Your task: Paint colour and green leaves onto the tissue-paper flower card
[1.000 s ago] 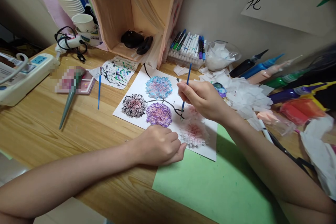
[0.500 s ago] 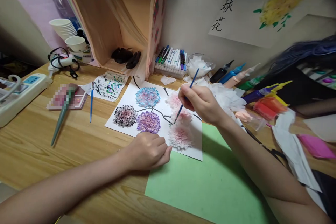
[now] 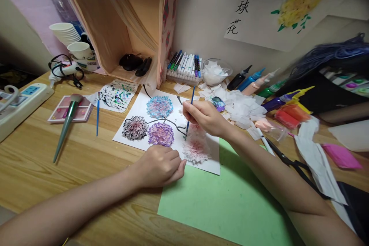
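Note:
My right hand [image 3: 206, 117] grips a thin blue paintbrush [image 3: 193, 94], held nearly upright. Its tip touches, or almost touches, the end of a dark painted branch on a white sheet of paper [image 3: 212, 167]. Ruffled tissue flowers stand on the sheet: a blue-edged one [image 3: 159, 107], a black-edged one [image 3: 134, 127], a purple-edged one [image 3: 160, 134] and pink-and-white ones [image 3: 196, 150] on the right, partly behind my right hand. My left hand [image 3: 163, 166] rests as a loose fist at the sheet's near edge, just below the purple-edged flower, with nothing visible in it.
Green paper [image 3: 201, 207] lies under the white sheet. To the left are a second blue brush [image 3: 97, 117], a makeup brush [image 3: 65, 128] and a palette [image 3: 57, 113]. Markers [image 3: 184, 65], tissue scraps [image 3: 242, 103], paint bottles [image 3: 250, 86] and scissors [image 3: 291, 161] surround the work.
My right hand has shifted a little left and down, and the brush has turned more upright. A dark, paint-stained palette behind the hand has come into view. My left hand stays in place.

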`<state>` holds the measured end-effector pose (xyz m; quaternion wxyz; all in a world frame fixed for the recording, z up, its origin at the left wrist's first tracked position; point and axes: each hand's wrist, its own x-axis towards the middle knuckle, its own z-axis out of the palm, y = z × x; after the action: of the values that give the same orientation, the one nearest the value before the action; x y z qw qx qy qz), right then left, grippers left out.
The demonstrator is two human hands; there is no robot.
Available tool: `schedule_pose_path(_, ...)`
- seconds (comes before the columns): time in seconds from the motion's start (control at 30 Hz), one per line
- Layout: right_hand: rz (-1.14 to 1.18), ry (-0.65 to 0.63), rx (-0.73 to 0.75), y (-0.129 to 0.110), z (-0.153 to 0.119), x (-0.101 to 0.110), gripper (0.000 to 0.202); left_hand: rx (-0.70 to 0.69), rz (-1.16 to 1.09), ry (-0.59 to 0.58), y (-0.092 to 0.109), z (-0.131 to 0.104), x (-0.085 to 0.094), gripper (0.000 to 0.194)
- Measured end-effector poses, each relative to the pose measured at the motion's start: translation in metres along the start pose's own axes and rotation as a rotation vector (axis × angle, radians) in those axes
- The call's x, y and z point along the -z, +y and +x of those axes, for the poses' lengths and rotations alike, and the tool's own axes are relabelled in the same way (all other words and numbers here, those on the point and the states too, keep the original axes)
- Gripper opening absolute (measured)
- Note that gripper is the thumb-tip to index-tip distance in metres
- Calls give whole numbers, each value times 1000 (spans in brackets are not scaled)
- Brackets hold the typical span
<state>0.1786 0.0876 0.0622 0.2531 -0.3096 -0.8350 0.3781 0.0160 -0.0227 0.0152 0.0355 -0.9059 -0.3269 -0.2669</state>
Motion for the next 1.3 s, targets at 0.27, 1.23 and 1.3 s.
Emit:
schedule_pose_path(0.27,18,19,-2,2,1,-1,47,2,6,3,0,0,1,32)
schedule_pose_path(1.23,211,445,109,-9,-10,35,34,12,-41,-5,0,0,1,33)
schedule_pose_path(1.3,122,630,133,-2,-26,51,24,16,-49,-6,0,0,1,33)
